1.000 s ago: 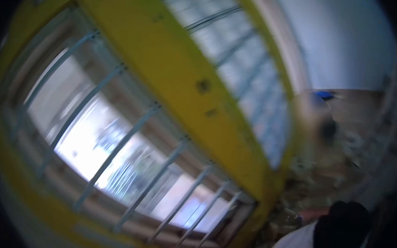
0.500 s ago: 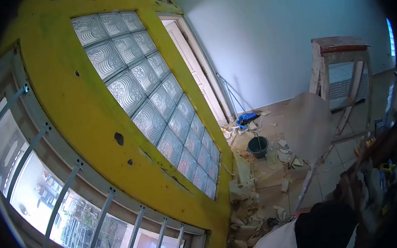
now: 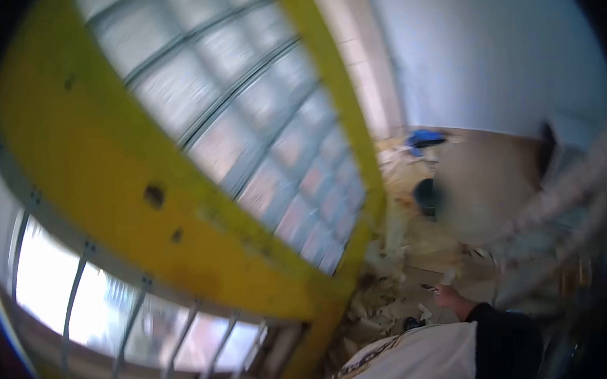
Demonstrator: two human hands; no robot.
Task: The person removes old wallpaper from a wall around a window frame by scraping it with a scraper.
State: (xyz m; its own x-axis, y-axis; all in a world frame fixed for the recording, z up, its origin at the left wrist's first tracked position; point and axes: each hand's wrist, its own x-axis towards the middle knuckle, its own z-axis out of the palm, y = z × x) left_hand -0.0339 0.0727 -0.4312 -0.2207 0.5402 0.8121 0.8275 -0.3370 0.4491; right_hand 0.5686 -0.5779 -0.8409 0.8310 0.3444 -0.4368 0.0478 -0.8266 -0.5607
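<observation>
My right hand (image 3: 452, 300) reaches out from a black sleeve (image 3: 508, 331) at the lower right, low over the littered floor. Its fingers look closed around a small, thin, dark object (image 3: 429, 288), too blurred to name. Beside the sleeve is the white shirt (image 3: 411, 355) on my body. Nowhere in the picture does my left hand show.
A yellow wall (image 3: 101, 170) with glass blocks (image 3: 243, 117) and a barred window (image 3: 127, 318) fills the left. Peeled scraps (image 3: 384, 254) litter the floor near a dark bucket (image 3: 425, 197) and a blue item (image 3: 424, 139). Blurred pale wooden parts (image 3: 568, 201) stand at right.
The view has swung and tilted, smearing the picture. My right hand now shows clearly beyond the black sleeve. Bucket and blue item appear farther right and higher in the frame.
</observation>
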